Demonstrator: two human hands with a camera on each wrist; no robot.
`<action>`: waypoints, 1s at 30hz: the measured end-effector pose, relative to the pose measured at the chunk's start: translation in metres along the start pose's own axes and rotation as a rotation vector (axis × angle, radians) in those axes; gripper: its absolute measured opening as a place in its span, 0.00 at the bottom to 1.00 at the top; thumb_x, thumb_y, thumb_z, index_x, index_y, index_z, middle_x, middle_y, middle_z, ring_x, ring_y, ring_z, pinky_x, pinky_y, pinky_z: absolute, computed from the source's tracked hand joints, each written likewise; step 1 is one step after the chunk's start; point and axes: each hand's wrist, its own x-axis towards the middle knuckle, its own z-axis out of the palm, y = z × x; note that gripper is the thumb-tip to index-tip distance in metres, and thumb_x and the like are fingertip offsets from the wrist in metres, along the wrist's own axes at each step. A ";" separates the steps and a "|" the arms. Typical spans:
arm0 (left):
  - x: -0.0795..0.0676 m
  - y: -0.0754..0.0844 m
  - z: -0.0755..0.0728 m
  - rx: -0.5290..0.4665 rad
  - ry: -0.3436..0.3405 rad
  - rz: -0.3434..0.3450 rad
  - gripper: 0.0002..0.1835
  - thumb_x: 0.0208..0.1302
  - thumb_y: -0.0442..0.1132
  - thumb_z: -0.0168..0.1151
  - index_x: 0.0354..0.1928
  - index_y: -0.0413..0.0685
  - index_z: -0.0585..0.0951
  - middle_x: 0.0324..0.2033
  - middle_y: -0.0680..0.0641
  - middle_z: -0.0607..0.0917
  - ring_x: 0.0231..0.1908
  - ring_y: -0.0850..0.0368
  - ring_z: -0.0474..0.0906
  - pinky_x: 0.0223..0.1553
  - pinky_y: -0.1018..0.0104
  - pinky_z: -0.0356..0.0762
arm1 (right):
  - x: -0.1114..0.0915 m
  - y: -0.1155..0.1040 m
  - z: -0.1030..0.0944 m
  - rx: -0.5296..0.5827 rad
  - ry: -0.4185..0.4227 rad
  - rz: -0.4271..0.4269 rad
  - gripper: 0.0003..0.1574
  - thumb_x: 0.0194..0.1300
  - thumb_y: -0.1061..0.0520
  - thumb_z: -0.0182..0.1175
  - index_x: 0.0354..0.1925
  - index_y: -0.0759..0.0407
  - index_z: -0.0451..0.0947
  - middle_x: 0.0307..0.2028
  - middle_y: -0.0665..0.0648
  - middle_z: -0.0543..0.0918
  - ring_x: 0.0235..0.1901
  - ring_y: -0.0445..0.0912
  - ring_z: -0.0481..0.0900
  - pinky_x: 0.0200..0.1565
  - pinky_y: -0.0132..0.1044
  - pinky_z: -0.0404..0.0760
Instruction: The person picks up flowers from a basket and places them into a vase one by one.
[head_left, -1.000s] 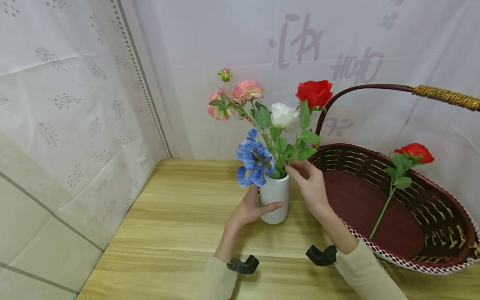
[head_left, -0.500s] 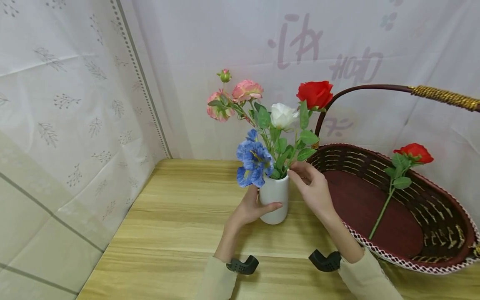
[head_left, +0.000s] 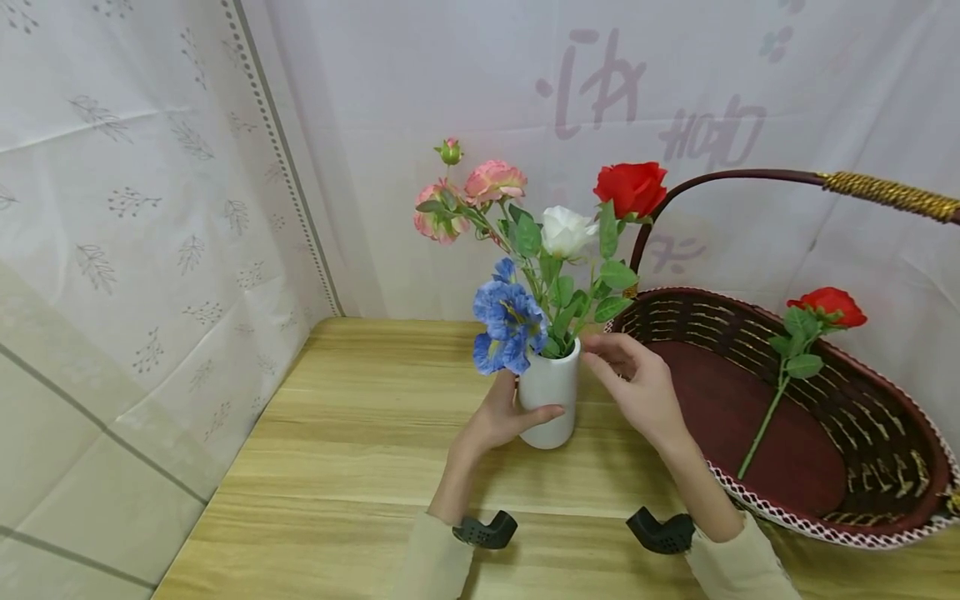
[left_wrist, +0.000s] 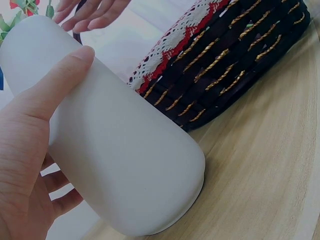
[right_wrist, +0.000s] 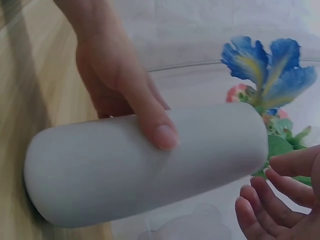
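My left hand [head_left: 498, 417] grips the white vase [head_left: 550, 408], which stands upright on the table. Its thumb lies across the front, plain in the left wrist view, while the fingers go round behind. Inside the vase stand a blue iris [head_left: 510, 323], a white rose [head_left: 567, 232], a red rose [head_left: 632, 190] and pink flowers [head_left: 495, 181] with a bud; their lower stems are hidden. Just right of the vase's rim, my right hand [head_left: 643, 390] has loosely bent fingers and holds nothing. In the right wrist view its fingertips [right_wrist: 246, 191] are beside the vase mouth.
A dark red wicker basket [head_left: 705, 400] with a tall arched handle [head_left: 750, 173] stands on the right. Another red rose [head_left: 832, 306] leans inside it. Wood-grain table [head_left: 337, 450] extends to the left and front; a pale curtain [head_left: 375, 208] hangs behind.
My right hand has let go of the stem at the vase's rim and drawn back slightly right and down. The left hand, vase and flowers have stayed nearly still.
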 end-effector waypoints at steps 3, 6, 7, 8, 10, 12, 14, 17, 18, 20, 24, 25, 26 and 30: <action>0.000 0.000 0.001 0.005 0.004 -0.018 0.48 0.59 0.46 0.77 0.75 0.70 0.57 0.65 0.58 0.72 0.63 0.59 0.71 0.63 0.53 0.70 | -0.001 0.000 -0.007 -0.013 0.023 -0.026 0.11 0.70 0.64 0.63 0.50 0.62 0.83 0.44 0.60 0.86 0.41 0.38 0.83 0.41 0.26 0.79; 0.000 0.000 0.001 0.012 0.011 -0.033 0.50 0.58 0.46 0.77 0.75 0.73 0.55 0.66 0.60 0.70 0.64 0.60 0.70 0.64 0.55 0.69 | -0.002 0.000 -0.013 -0.015 0.052 -0.045 0.11 0.70 0.66 0.63 0.50 0.64 0.83 0.44 0.61 0.86 0.41 0.38 0.83 0.41 0.25 0.79; 0.000 0.001 0.001 0.014 0.012 -0.027 0.51 0.58 0.46 0.77 0.76 0.73 0.55 0.67 0.60 0.70 0.64 0.60 0.70 0.65 0.55 0.69 | -0.003 0.000 -0.015 -0.018 0.059 -0.046 0.11 0.70 0.66 0.63 0.50 0.64 0.83 0.44 0.61 0.86 0.41 0.38 0.83 0.41 0.25 0.79; 0.000 0.001 0.001 0.016 0.013 -0.021 0.51 0.58 0.45 0.78 0.76 0.73 0.54 0.67 0.60 0.70 0.64 0.60 0.70 0.65 0.55 0.69 | -0.003 -0.001 -0.016 -0.018 0.064 -0.047 0.11 0.69 0.66 0.63 0.50 0.65 0.83 0.44 0.61 0.86 0.41 0.39 0.83 0.41 0.24 0.79; 0.000 0.002 0.000 0.017 0.012 -0.005 0.52 0.58 0.44 0.78 0.76 0.73 0.54 0.68 0.60 0.69 0.65 0.60 0.69 0.65 0.55 0.68 | -0.005 -0.003 -0.019 -0.020 0.072 -0.041 0.11 0.69 0.67 0.63 0.50 0.65 0.83 0.45 0.62 0.86 0.42 0.39 0.84 0.42 0.24 0.79; 0.000 0.002 0.000 0.018 0.012 0.006 0.53 0.58 0.44 0.78 0.77 0.73 0.53 0.68 0.60 0.69 0.65 0.60 0.69 0.66 0.55 0.68 | -0.006 -0.005 -0.020 -0.020 0.076 -0.033 0.11 0.69 0.67 0.63 0.50 0.66 0.82 0.45 0.63 0.86 0.42 0.40 0.84 0.42 0.24 0.79; 0.000 0.002 0.000 0.016 0.012 0.017 0.53 0.57 0.43 0.78 0.77 0.73 0.53 0.68 0.59 0.69 0.65 0.59 0.69 0.66 0.54 0.68 | -0.008 -0.006 -0.022 -0.020 0.080 -0.027 0.12 0.69 0.67 0.63 0.50 0.66 0.82 0.45 0.63 0.85 0.42 0.39 0.83 0.42 0.24 0.79; 0.000 0.002 0.000 0.012 0.013 0.013 0.53 0.58 0.43 0.78 0.77 0.73 0.53 0.68 0.60 0.69 0.65 0.59 0.69 0.66 0.53 0.67 | -0.009 -0.006 -0.026 -0.026 0.089 -0.023 0.12 0.69 0.67 0.63 0.51 0.65 0.82 0.45 0.64 0.85 0.43 0.38 0.83 0.42 0.24 0.79; 0.000 0.002 0.000 0.011 0.013 0.009 0.53 0.58 0.43 0.77 0.77 0.73 0.52 0.69 0.60 0.68 0.65 0.59 0.68 0.66 0.53 0.67 | -0.010 -0.006 -0.028 -0.033 0.095 -0.023 0.13 0.69 0.66 0.63 0.51 0.65 0.82 0.45 0.62 0.85 0.43 0.38 0.83 0.43 0.24 0.79; -0.001 0.002 0.001 0.009 0.010 -0.004 0.53 0.58 0.44 0.77 0.77 0.74 0.52 0.69 0.60 0.67 0.66 0.59 0.68 0.66 0.53 0.67 | -0.011 -0.006 -0.034 -0.051 0.113 -0.023 0.13 0.69 0.66 0.64 0.52 0.64 0.82 0.46 0.59 0.85 0.43 0.36 0.83 0.43 0.23 0.79; -0.001 0.002 0.001 0.005 0.009 -0.023 0.54 0.58 0.46 0.77 0.77 0.75 0.50 0.70 0.60 0.66 0.66 0.59 0.67 0.67 0.53 0.67 | -0.014 -0.005 -0.049 -0.079 0.164 -0.022 0.15 0.68 0.67 0.64 0.53 0.65 0.82 0.46 0.51 0.85 0.44 0.35 0.82 0.45 0.22 0.77; -0.001 0.001 0.001 0.007 0.009 -0.017 0.54 0.58 0.46 0.77 0.78 0.75 0.50 0.70 0.59 0.66 0.66 0.58 0.67 0.66 0.52 0.67 | -0.015 -0.005 -0.052 -0.080 0.177 -0.019 0.16 0.68 0.67 0.64 0.54 0.66 0.81 0.46 0.49 0.85 0.44 0.35 0.82 0.45 0.22 0.77; -0.001 0.001 0.001 0.007 0.009 -0.012 0.54 0.58 0.46 0.77 0.78 0.74 0.50 0.70 0.59 0.67 0.66 0.58 0.68 0.66 0.52 0.67 | -0.015 -0.004 -0.056 -0.083 0.190 -0.013 0.16 0.68 0.67 0.64 0.54 0.66 0.81 0.46 0.48 0.85 0.44 0.35 0.82 0.45 0.21 0.77; 0.000 -0.001 0.001 0.017 0.009 0.021 0.54 0.58 0.44 0.77 0.78 0.71 0.51 0.70 0.57 0.67 0.66 0.56 0.68 0.65 0.51 0.68 | -0.018 -0.004 -0.065 -0.098 0.233 0.022 0.16 0.68 0.65 0.65 0.54 0.68 0.81 0.45 0.45 0.85 0.44 0.35 0.83 0.44 0.21 0.77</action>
